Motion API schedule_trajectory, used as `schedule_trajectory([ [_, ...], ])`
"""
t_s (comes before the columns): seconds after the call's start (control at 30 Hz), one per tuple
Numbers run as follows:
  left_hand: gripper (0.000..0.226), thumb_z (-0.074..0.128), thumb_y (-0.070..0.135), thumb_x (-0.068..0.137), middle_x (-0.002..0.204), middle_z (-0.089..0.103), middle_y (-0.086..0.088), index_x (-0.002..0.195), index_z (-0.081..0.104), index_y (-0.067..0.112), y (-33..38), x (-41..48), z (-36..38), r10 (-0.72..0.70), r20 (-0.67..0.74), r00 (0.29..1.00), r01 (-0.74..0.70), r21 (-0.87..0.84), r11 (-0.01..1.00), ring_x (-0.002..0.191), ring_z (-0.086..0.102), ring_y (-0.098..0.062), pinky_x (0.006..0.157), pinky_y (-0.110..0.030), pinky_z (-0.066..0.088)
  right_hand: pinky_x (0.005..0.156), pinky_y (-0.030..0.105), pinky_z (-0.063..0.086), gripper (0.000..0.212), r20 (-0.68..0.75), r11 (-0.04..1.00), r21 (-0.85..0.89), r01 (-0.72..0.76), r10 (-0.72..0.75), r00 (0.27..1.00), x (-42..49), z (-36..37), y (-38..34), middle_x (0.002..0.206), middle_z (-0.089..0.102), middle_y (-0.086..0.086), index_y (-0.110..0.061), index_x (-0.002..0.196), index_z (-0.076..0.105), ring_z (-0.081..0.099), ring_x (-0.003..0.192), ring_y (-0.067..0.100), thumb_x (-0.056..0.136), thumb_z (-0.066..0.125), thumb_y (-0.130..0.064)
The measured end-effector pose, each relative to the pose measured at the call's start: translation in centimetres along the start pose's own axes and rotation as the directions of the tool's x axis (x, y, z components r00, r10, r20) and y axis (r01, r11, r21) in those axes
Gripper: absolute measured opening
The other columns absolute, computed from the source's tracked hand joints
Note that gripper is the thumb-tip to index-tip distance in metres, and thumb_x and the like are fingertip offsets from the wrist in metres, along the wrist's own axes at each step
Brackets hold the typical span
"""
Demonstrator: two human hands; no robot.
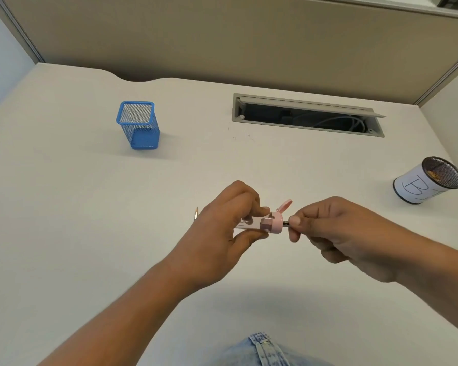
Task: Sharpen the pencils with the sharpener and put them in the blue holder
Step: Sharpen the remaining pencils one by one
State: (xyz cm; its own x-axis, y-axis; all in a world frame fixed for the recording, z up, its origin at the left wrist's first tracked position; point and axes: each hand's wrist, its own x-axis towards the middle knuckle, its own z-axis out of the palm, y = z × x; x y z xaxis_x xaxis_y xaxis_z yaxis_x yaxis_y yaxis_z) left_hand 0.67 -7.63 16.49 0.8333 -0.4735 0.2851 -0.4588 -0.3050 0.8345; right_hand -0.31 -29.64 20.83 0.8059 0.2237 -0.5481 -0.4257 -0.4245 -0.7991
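My left hand (222,228) grips a small pink sharpener (269,223) with a clear shavings case and its pink lid flipped up. My right hand (336,233) pinches a pencil (286,223) whose tip is pushed into the sharpener; only a short dark stub shows between my fingers and the pink body. A second pencil (195,213) lies on the desk behind my left hand, its sharp point showing past my knuckles. The blue mesh holder (139,126) stands at the far left of the desk with nothing visible inside it.
A round black mesh cup (428,183) wrapped in white paper marked "B" stands at the right edge, with something brownish inside. An open cable hatch (304,114) is cut into the desk at the back. Beige partition walls enclose the white desk (77,207).
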Motion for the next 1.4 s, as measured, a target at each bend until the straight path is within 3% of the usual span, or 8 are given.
schedule_trajectory([
  [0.13, 0.028, 0.077, 0.008, 0.082, 0.095, 0.055, 0.007, 0.090, 0.054, 0.022, 0.0, 0.2, -0.6, -0.072, -0.015, 0.997, 0.072, -0.021, 0.997, 0.091, 0.056, 0.005, 0.070, -0.006, 0.037, 0.046, 0.017, 0.033, 0.015, -0.068, 0.869, -0.408, 0.281, -0.336, 0.940, -0.2, 0.1, 0.3, 0.059, 0.050, -0.011, -0.033, 0.092, 0.067, 0.039, 0.050, 0.009, 0.093, 0.060, -0.045],
  [0.37, 0.026, 0.078, 0.013, 0.081, 0.092, 0.058, 0.025, 0.094, 0.057, 0.020, 0.3, 0.0, -0.1, -0.210, -0.060, 0.976, 0.199, -0.150, 0.968, 0.075, 0.052, 0.002, 0.068, -0.007, 0.041, 0.045, 0.038, 0.041, 0.029, 0.082, 0.172, -0.916, 0.363, -0.804, 0.588, 0.0, 0.2, 0.5, 0.069, 0.058, 0.005, -0.004, 0.093, 0.074, 0.047, 0.057, 0.029, 0.097, 0.052, -0.023],
  [0.5, 0.039, 0.079, 0.006, 0.079, 0.095, 0.056, 0.010, 0.087, 0.050, 0.032, 0.2, 0.1, 0.1, -0.108, -0.103, 0.989, 0.099, -0.089, 0.991, 0.090, 0.060, 0.004, 0.070, -0.006, 0.039, 0.047, 0.029, 0.037, 0.031, -0.011, 0.440, -0.791, 0.426, -0.705, 0.709, -0.1, 0.9, 0.6, 0.058, 0.051, -0.003, -0.014, 0.081, 0.071, 0.042, 0.052, 0.018, 0.098, 0.051, -0.031],
  [0.63, 0.026, 0.077, -0.002, 0.079, 0.097, 0.054, 0.004, 0.084, 0.056, 0.012, -0.3, 0.2, 0.1, 0.000, -0.056, 0.998, 0.001, 0.014, 1.000, 0.096, 0.059, 0.006, 0.074, -0.003, 0.037, 0.044, 0.017, 0.026, 0.036, -0.066, 0.988, -0.134, 0.072, -0.082, 0.994, 0.7, 0.3, 0.1, 0.050, 0.034, -0.008, -0.018, 0.067, 0.068, 0.025, 0.047, 0.013, 0.097, 0.059, -0.036],
  [0.87, 0.028, 0.080, 0.010, 0.078, 0.093, 0.057, 0.011, 0.087, 0.056, 0.021, -0.6, 0.3, -0.6, -0.109, -0.054, 0.993, 0.106, -0.045, 0.993, 0.091, 0.061, -0.001, 0.068, -0.007, 0.038, 0.047, 0.018, 0.034, 0.010, -0.075, 0.887, -0.359, 0.289, -0.336, 0.939, 0.8, 0.2, 0.2, 0.059, 0.052, -0.012, -0.030, 0.087, 0.065, 0.040, 0.051, 0.010, 0.093, 0.064, -0.038],
  [1.1, 0.026, 0.081, 0.016, 0.079, 0.092, 0.061, 0.025, 0.094, 0.060, 0.019, -0.5, 0.0, -0.3, -0.247, -0.078, 0.966, 0.233, -0.153, 0.960, 0.074, 0.052, -0.001, 0.068, -0.010, 0.043, 0.045, 0.038, 0.041, 0.031, 0.089, 0.178, -0.906, 0.385, -0.808, 0.582, 1.1, 0.3, 0.6, 0.067, 0.058, 0.006, -0.003, 0.088, 0.073, 0.048, 0.056, 0.029, 0.097, 0.051, -0.023],
  [1.23, 0.036, 0.080, 0.005, 0.078, 0.094, 0.057, 0.008, 0.085, 0.053, 0.028, -0.4, 0.3, -0.2, -0.101, -0.101, 0.990, 0.094, -0.075, 0.993, 0.096, 0.063, 0.002, 0.071, -0.006, 0.040, 0.048, 0.024, 0.032, 0.035, -0.036, 0.490, -0.754, 0.437, -0.696, 0.717, 0.9, 1.2, 1.0, 0.056, 0.048, -0.002, -0.014, 0.075, 0.065, 0.038, 0.052, 0.015, 0.099, 0.050, -0.034],
  [1.4, 0.023, 0.076, 0.000, 0.081, 0.096, 0.051, 0.007, 0.085, 0.055, 0.008, -1.0, 0.1, 0.2, -0.016, -0.031, 0.999, 0.016, 0.003, 1.000, 0.099, 0.065, -0.005, 0.075, -0.009, 0.042, 0.045, 0.021, 0.022, 0.041, -0.012, 1.000, -0.001, -0.006, 0.006, 1.000, 1.2, 0.5, 0.7, 0.053, 0.028, -0.003, -0.018, 0.062, 0.064, 0.021, 0.049, 0.016, 0.097, 0.057, -0.037],
])
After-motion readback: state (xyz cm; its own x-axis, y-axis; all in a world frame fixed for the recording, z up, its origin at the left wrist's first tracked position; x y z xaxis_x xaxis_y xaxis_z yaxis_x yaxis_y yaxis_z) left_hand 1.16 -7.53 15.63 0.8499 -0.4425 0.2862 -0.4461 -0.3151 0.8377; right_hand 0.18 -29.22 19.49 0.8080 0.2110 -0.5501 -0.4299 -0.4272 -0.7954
